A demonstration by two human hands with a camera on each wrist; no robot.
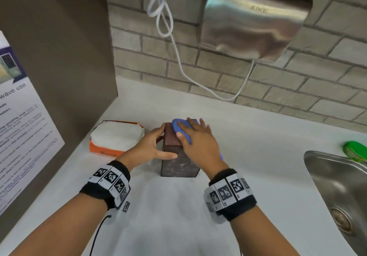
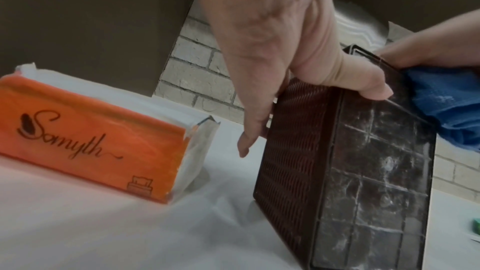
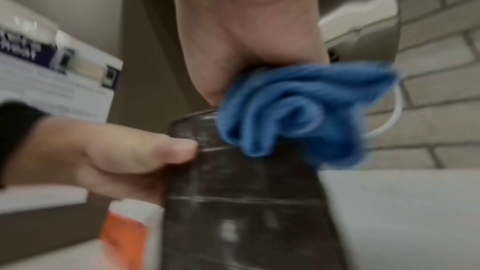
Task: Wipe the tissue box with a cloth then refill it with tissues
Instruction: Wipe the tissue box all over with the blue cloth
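Note:
A dark brown tissue box [image 1: 178, 164] with woven sides stands on its side on the white counter [image 1: 158, 216]. My left hand [image 1: 164, 142] grips its left side, thumb on the dusty near face [image 2: 376, 171] and fingers round the far side. My right hand [image 1: 195, 136] lies over the top of the box with fingers spread flat, pressing a bunched blue cloth [image 1: 179, 126] onto it. The cloth [image 3: 298, 114] spills over the box's right edge. An orange and white tissue pack [image 1: 117, 138] lies left of the box, close to my left hand [image 2: 272, 69].
A steel hand dryer [image 1: 254, 21] hangs on the brick wall above, with a white cable [image 1: 178, 61] looping down. A steel sink [image 1: 337, 186] is at the right, with a green-lidded item [image 1: 356, 150] behind it. A brown panel with a poster [image 1: 23, 126] closes off the left.

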